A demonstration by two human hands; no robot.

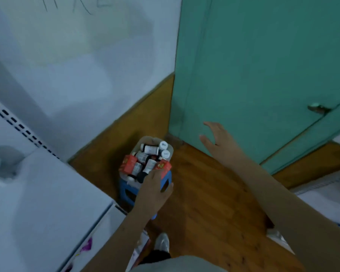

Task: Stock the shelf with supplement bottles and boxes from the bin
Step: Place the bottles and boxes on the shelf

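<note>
Head view
Bin (170, 149): on a blue stool (126, 190) on the wooden floor (204, 193), full of white bottles (151, 149) and red boxes (129, 162).
Left hand (152, 193): over the bin's near edge, fingers (155, 174) curled down among the contents; any hold is hidden.
Right hand (217, 141): spread, nothing held, well right of the bin.
Shelf (37, 193): white, at left.

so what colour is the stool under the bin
Blue stool, clearest in the head view, under the bin.

A teal door (263, 75) with a metal latch (318, 108) stands above the wooden floor (204, 193).
</note>
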